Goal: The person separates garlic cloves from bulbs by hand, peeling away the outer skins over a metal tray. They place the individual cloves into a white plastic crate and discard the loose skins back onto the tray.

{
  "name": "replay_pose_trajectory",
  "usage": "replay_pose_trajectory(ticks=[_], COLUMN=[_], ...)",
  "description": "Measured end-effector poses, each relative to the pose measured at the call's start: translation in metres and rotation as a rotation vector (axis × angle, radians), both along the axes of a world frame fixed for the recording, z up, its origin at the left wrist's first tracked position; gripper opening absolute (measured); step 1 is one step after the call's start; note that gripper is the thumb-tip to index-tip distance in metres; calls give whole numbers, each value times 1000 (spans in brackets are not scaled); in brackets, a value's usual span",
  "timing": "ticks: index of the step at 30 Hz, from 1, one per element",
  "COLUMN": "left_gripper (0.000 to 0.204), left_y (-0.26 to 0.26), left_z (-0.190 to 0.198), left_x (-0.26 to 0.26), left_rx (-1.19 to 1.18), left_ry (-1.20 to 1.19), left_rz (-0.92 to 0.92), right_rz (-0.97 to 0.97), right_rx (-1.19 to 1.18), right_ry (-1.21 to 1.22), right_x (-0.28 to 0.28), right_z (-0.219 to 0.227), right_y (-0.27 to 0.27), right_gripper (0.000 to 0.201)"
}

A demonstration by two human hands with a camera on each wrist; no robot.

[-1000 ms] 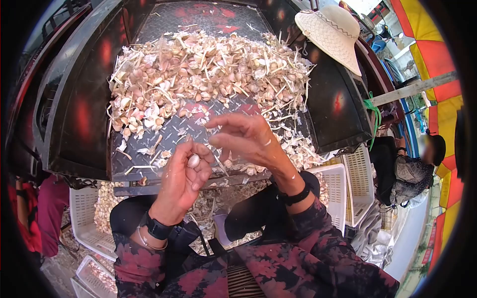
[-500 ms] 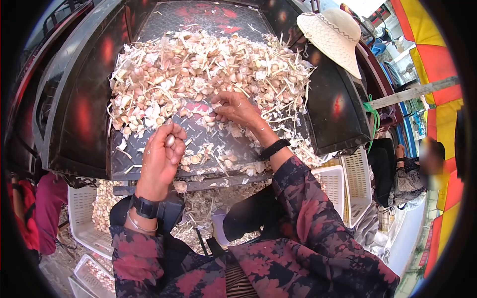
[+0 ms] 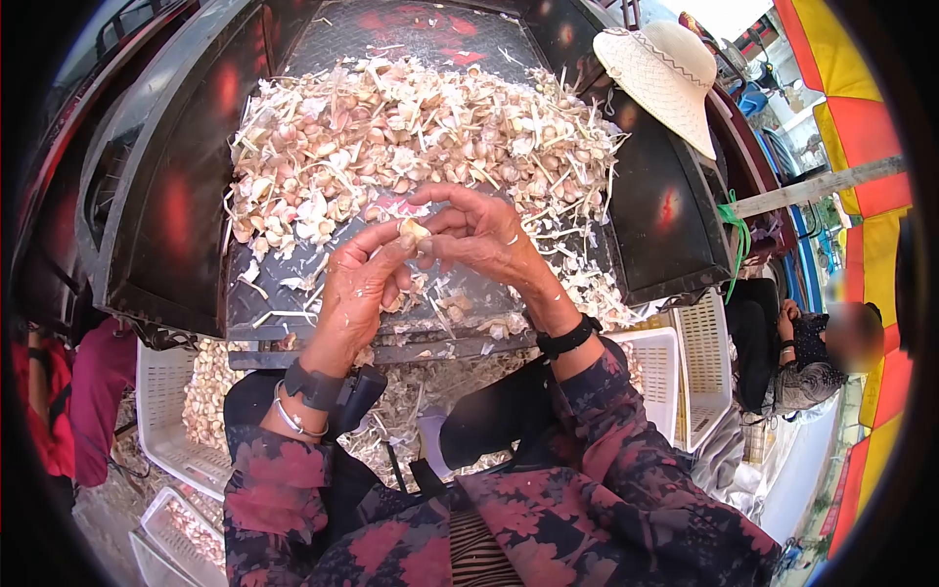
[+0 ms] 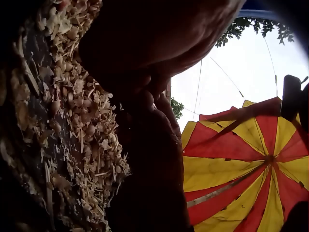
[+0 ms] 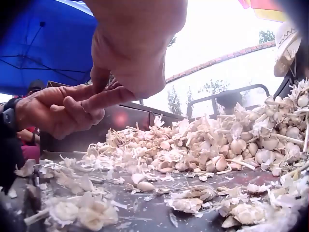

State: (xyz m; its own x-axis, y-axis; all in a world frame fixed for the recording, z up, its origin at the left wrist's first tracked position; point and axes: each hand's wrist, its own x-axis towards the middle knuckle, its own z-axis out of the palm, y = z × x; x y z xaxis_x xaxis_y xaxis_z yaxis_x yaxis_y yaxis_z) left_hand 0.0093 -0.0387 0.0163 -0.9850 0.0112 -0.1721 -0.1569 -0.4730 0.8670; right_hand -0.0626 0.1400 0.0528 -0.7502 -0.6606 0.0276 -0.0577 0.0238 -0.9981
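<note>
Both hands meet over the near part of a dark metal bed (image 3: pixel 460 315). My left hand (image 3: pixel 358 289) pinches a pale yellowish garlic clove (image 3: pixel 415 229) between thumb and forefinger, its other fingers curled in. From the other side, the right hand (image 3: pixel 492 245) has its thumb and fingers bent onto the same clove. In the right wrist view the fingers of the two hands overlap, which hides the clove. Beyond them spreads a heap of garlic cloves (image 3: pixel 391 132) mixed with skins and dry stalks. Small garlic scraps (image 5: pixel 188 203) lie below the hands.
Dark side panels (image 3: pixel 166 225) flank the bed. A straw hat (image 3: pixel 670 73) hangs on the right one. A white crate of garlic (image 3: pixel 161 430) stands at lower left, another crate (image 3: pixel 660 357) at right. A person (image 3: pixel 807 342) sits at far right; a red-yellow umbrella (image 4: pixel 227 169) spreads overhead.
The right hand reached to the near edge of the heap, then came back to the left hand. The left hand moved left, then returned; a pale clove now sits between both hands' fingertips.
</note>
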Motion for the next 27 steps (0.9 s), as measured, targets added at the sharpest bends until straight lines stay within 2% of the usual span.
replay_pose_trajectory(ticks=[1, 3, 5, 7, 8, 10, 11, 13, 15, 17, 19, 21, 23, 25, 26, 27], left_gripper=[29, 27, 27, 21, 18, 11, 13, 13, 14, 17, 18, 19, 20, 23, 25, 25], left_y=[0, 4, 7, 7, 1, -24, -30, -36, -38, -39, -41, -42, -44, -45, -44, -44], left_z=[1, 5, 5, 8, 9, 2, 5, 15, 10, 4, 0, 0, -1, -4, -4, -3], left_x=[2, 7, 8, 10, 8, -1, -5, -3, -3, -5, -7, -6, -7, -6, -6, -6], left_rx=[-3, -115, -156, -157, -86, 16, 66, 95, 137, 179, 189, 193, 199, 218, 215, 216], left_ry=[-3, 35, 73, 92, 71, 84, 79, 36, 25, 16, 2, -38, -71, -95, -54, -49], left_rz=[4, 77, 103, 144, 154, 167, 209, 196, 181, 166, 170, 177, 193, 177, 155, 153], right_rz=[4, -41, -77, -47, -49, -299, -299, -441, -402, -128, -120, -62, -58, 13, -7, -10], right_rx=[-3, 101, 20, 72, 75, -24, -20, 185, 175, 415, 437, 734, 715, 753, 630, 631], right_ry=[-3, 280, 201, 403, 399, 68, 66, 168, 175, 453, 520, 754, 706, 268, 257, 261], right_x=[3, 9, 14, 12, 8, -8, -18, -33, -33, -40, -43, -49, -54, -58, -58, -56], right_z=[-2, -7, -9, -19, -21, -24, -30, -37, -41, -46, -62, -76, -66, -58, -59, -59], right_y=[-2, -4, -8, -5, -3, 6, 8, 8, -4, -17, -36, -45, -46, -39, -31, -25], right_gripper=[45, 50, 52, 50, 50, 40, 40, 29, 23, 25, 23, 19, 15, 13, 15, 15])
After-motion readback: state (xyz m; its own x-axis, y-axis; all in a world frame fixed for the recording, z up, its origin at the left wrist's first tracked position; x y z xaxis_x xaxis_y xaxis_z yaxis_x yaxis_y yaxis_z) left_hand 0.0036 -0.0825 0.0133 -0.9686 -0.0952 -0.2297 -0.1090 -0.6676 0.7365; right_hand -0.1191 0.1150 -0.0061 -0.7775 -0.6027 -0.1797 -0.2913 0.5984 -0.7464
